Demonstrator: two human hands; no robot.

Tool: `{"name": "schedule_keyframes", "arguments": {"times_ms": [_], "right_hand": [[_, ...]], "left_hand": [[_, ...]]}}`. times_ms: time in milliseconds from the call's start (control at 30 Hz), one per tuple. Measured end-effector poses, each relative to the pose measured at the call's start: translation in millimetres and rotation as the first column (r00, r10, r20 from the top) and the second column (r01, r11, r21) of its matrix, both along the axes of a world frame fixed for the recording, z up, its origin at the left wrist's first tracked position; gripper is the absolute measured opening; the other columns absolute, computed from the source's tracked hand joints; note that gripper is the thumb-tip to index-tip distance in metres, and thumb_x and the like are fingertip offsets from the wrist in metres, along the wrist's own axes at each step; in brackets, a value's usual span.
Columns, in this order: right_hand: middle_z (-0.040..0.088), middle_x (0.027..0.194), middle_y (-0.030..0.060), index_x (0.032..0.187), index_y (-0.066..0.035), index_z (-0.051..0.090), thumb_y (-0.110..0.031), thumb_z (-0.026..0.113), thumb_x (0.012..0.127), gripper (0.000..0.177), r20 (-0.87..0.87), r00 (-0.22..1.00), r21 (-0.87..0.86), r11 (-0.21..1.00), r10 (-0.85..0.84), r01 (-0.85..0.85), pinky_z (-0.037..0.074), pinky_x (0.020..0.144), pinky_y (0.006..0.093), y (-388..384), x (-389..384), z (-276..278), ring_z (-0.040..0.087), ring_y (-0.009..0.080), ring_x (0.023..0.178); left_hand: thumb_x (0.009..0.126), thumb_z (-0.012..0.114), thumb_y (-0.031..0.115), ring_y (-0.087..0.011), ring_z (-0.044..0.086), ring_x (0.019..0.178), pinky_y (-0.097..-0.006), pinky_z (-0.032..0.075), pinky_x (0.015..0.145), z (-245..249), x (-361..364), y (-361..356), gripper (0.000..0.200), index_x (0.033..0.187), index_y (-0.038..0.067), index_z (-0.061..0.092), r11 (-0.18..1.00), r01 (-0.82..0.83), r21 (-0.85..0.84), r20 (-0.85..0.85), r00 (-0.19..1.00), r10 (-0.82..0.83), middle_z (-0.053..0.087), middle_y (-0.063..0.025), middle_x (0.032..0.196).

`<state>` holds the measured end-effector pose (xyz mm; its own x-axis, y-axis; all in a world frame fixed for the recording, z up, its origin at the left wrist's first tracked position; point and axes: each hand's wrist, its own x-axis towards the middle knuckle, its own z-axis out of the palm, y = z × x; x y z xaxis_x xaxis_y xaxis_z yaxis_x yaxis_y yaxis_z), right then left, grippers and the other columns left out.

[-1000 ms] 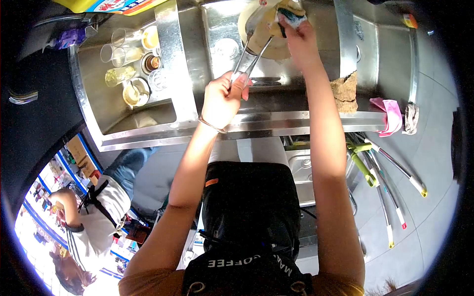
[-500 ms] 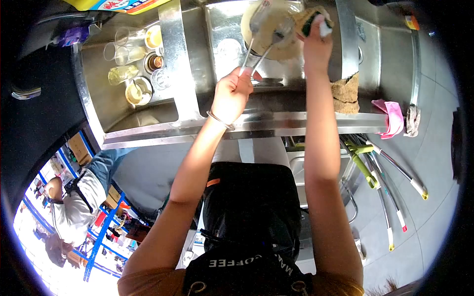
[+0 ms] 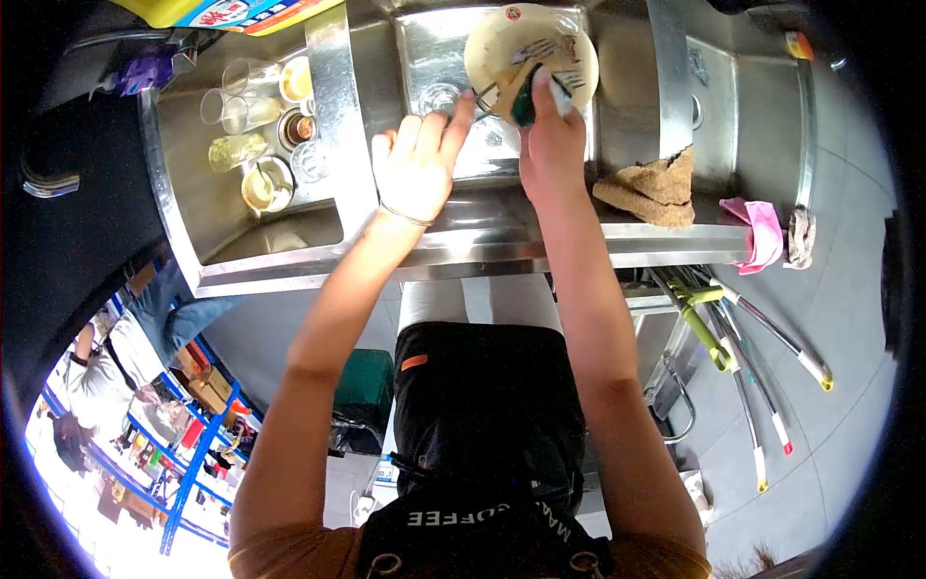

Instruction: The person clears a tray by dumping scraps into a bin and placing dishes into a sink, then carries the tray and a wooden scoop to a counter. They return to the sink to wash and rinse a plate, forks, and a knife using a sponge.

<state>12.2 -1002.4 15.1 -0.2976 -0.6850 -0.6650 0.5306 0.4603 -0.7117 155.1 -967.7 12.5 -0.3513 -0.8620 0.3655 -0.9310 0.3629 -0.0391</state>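
My left hand [image 3: 417,166] is at the sink's front, its index finger against the handles of two forks [image 3: 536,50]; its thumb is hidden. The fork tines lie over a cream round plate [image 3: 485,48] with a red mark on its rim. My right hand [image 3: 556,145] grips a yellow and green sponge [image 3: 524,102] and presses it down over the forks at the plate's near side. White suds show by the right fingers. A clear glass [image 3: 441,99] stands left of the plate, close to my left fingertips.
The left basin holds several cups and glasses [image 3: 241,111]. A brown cloth [image 3: 648,190] lies over the sink divider; a pink cloth [image 3: 755,234] hangs on the front edge. Mop handles [image 3: 709,333] lean at right. Another person [image 3: 101,381] is by shelves at lower left.
My right hand has brought the sponge left and nearer, onto the forks. My left hand has moved slightly left, its fingers now more stretched. The brown cloth is less covered by my arm.
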Motion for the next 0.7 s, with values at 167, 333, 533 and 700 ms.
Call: {"name": "schedule_keyframes", "arguments": {"times_ms": [167, 333, 533, 700], "right_hand": [[0.061, 0.111, 0.0052, 0.116, -0.006, 0.056, -0.023, 0.058, 0.092, 0.029, 0.101, 0.972, -0.035, 0.975, -0.214, 0.219, 0.051, 0.074, 0.0314, -29, -22, -28, 0.059, 0.0181, 0.101], [0.062, 0.103, 0.0060, 0.110, -0.005, 0.059, -0.023, 0.058, 0.091, 0.026, 0.055, 0.982, -0.080, 0.979, -0.181, 0.185, 0.046, 0.063, 0.0289, -40, -44, -21, 0.060, 0.0194, 0.082], [0.060, 0.095, 0.0086, 0.104, -0.002, 0.056, -0.026, 0.061, 0.088, 0.029, -0.398, 0.917, 0.020, 0.999, -0.036, 0.048, 0.044, 0.054, 0.0314, -41, -46, -61, 0.057, 0.0194, 0.074], [0.058, 0.093, 0.0113, 0.109, -0.002, 0.051, -0.027, 0.058, 0.089, 0.033, -0.137, 0.989, 0.221, 0.975, 0.048, -0.017, 0.044, 0.052, 0.0344, -40, -67, -74, 0.054, 0.0212, 0.070]], "left_hand": [[0.075, 0.056, 0.012, -0.0101, 0.047, 0.067, -0.0284, 0.031, 0.062, -2, -8, -12, 0.044, 0.118, 0.017, 0.061, 0.995, 0.096, -0.003, -0.070, 0.993, -0.096, 0.045, 0.0042, 0.074], [0.079, 0.057, 0.013, -0.0092, 0.050, 0.063, -0.0277, 0.032, 0.060, -14, -22, -30, 0.040, 0.119, 0.015, 0.061, 0.985, 0.167, -0.038, -0.073, 0.983, -0.169, 0.050, 0.0043, 0.074], [0.079, 0.056, 0.018, -0.0125, 0.057, 0.053, -0.0261, 0.046, 0.051, -23, -52, -12, 0.033, 0.109, 0.006, 0.057, 0.977, 0.049, 0.209, 0.055, 0.997, -0.062, 0.055, -0.0002, 0.074], [0.074, 0.056, 0.014, -0.0119, 0.057, 0.052, -0.0270, 0.044, 0.047, -35, -55, -13, 0.019, 0.091, 0.008, 0.057, 0.959, 0.196, 0.203, 0.102, 0.970, -0.220, 0.054, -0.0006, 0.071]]}}
